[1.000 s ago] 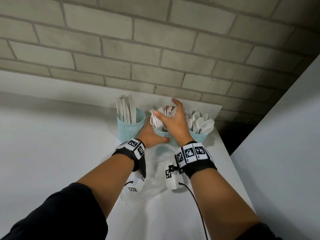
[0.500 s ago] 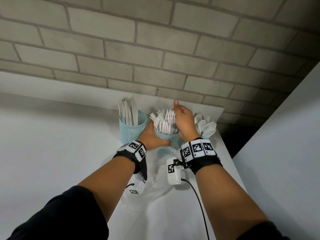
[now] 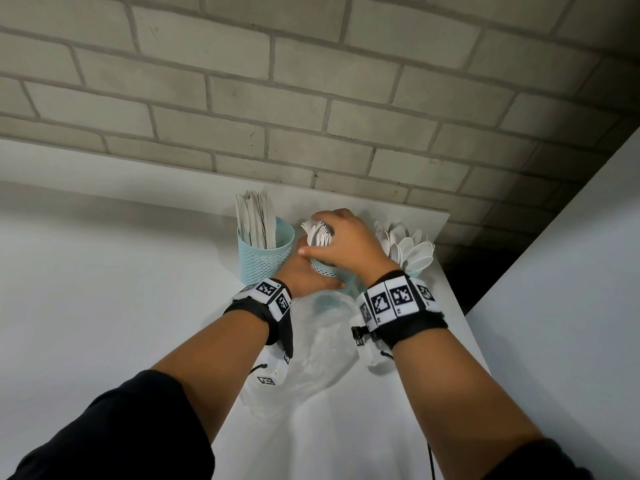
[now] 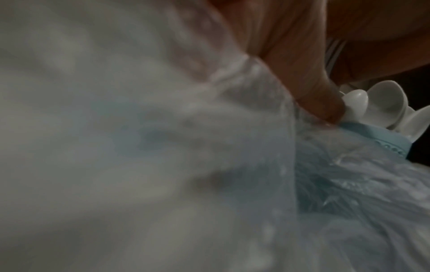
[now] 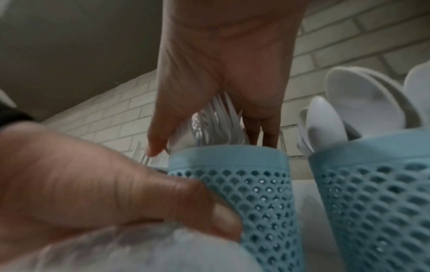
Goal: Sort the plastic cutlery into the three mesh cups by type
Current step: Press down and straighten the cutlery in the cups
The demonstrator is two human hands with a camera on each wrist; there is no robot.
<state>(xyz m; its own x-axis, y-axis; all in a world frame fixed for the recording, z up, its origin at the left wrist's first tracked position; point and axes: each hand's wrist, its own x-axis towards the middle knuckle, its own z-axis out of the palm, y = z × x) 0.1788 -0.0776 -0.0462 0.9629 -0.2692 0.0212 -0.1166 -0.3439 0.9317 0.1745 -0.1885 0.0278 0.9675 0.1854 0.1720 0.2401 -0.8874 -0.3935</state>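
Note:
Three light-blue mesh cups stand in a row at the back of the white table. The left cup [image 3: 265, 258] holds knives [image 3: 256, 220], and the right cup [image 5: 372, 184] holds spoons [image 3: 408, 244]. Between them, the middle cup [image 5: 256, 184] holds forks [image 3: 317, 233]. My left hand [image 3: 308, 275] grips the middle cup from the front, its thumb [image 5: 186, 198] lying across the mesh. My right hand [image 3: 343, 240] lies over the forks, thumb on their left and fingers behind them, enclosing the bundle. Most of the middle cup is hidden by my hands in the head view.
A crumpled clear plastic bag [image 3: 322, 341] lies on the table just in front of the cups, under my wrists. The brick wall [image 3: 311, 98] stands right behind the cups. The table edge [image 3: 460, 323] drops off close to the right of the spoon cup.
My right hand slid from the right side of the forks to on top of them and now closes round the bundle. The left hand has stayed on the middle cup.

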